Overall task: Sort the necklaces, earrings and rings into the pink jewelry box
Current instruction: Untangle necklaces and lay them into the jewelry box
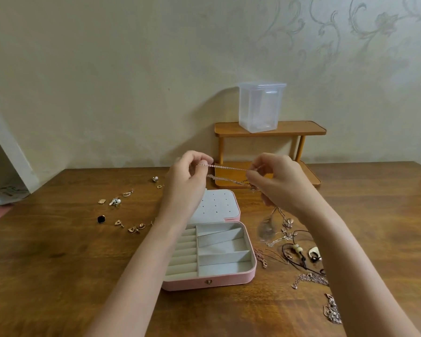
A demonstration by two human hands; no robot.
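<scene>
Silver-toned chain necklace (229, 167) is stretched in the air between both hands, above the open pink jewelry box (212, 254). The left hand (188, 181) pinches one end between thumb and curled fingers; the right hand (275, 183) pinches the other end, fingers curled round it. The chain's long axis runs nearly level from left to right, dipping slightly toward the right hand, with a second strand doubling back just below it. A blurred pendant (265, 229) hangs beneath the right hand, beside the box's right edge.

The box lies flat on the wooden tabletop (58, 263), lid laid back, its grey compartments showing nothing in them. Loose earrings (122, 215) lie scattered left of the box, well apart from the hands. A tangle of other necklaces (301, 259) lies right of the box, partly under the right forearm. Behind the hands stands a small wooden shelf (270, 128) carrying a clear plastic container (261, 107).
</scene>
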